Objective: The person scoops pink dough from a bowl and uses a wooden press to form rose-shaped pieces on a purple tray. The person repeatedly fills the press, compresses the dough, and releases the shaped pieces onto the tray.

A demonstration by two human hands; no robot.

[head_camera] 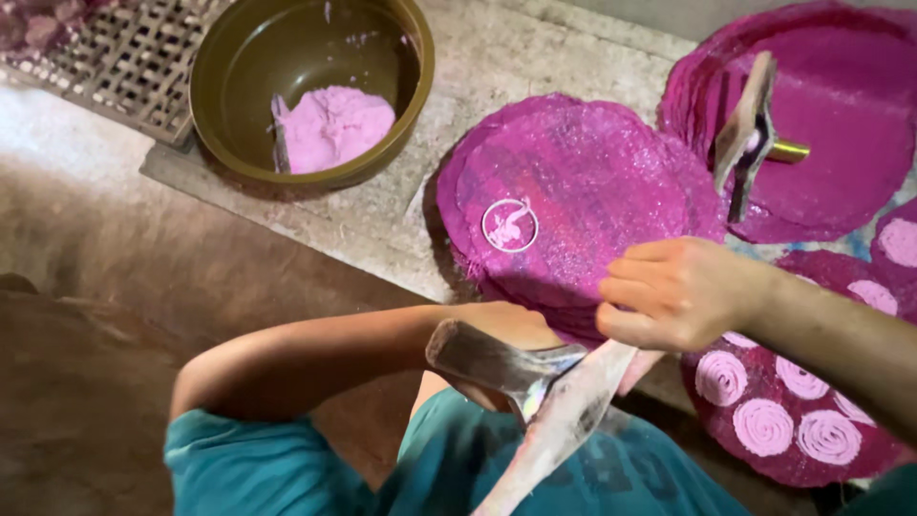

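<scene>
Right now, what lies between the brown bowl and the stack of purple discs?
In the head view, only bare grey mat lies between the brown bowl and the stack of purple discs.

Bowl (229, 96): smooth, semi-glossy olive-brown, metal or enamel cannot be told. Pink paste (332, 124) inside is seen as matt, soft, doughy. Magenta discs (573, 182): matt, grainy, faintly speckled surface, thin like paper or wafer. Flat tool (559, 420) is noted as dull wood smeared with pale pink residue; the scoop-shaped piece (487, 355) beside it looks worn grey metal. Floor (382, 220): rough concrete. Woven lattice tray (124, 57): dry bamboo-like strips. Teal clothing (458, 468): matt cloth.
</scene>
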